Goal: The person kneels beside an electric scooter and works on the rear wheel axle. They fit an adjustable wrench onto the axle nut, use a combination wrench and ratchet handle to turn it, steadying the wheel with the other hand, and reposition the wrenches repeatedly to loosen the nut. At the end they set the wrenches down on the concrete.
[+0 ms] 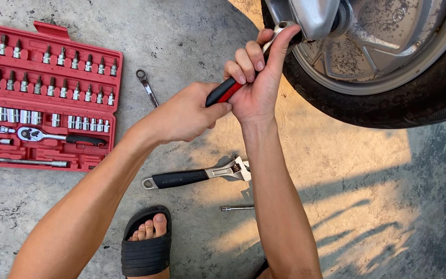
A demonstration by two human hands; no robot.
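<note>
- The right hand [256,77] is wrapped around the upper part of a red-and-black-handled ratchet wrench [223,92], fingers curled over the shaft and thumb stretched up along it toward the head.
- The left hand [184,113] is closed on the lower end of the same handle, its thumb lying against the black grip just beside the right palm.
- The ratchet wrench's metal head sits at the hub of a grey cast-alloy wheel [383,46] with a black rubber tyre [414,103], under a silver metal fork leg [313,15].
- On the grey concrete floor [336,170] below the forearms lies a chrome adjustable spanner with a black grip [197,175], partly hidden by the right forearm.
- A small chrome extension bar [236,208] lies near it, just beside the right forearm.
- A slim chrome ring spanner [147,88] lies on the floor between the hands and an open red plastic socket-set case [47,98], which holds rows of chrome sockets and bits, a second ratchet and a long bar.
- A foot in a black rubber sandal [146,243] rests at the bottom edge of the view.
</note>
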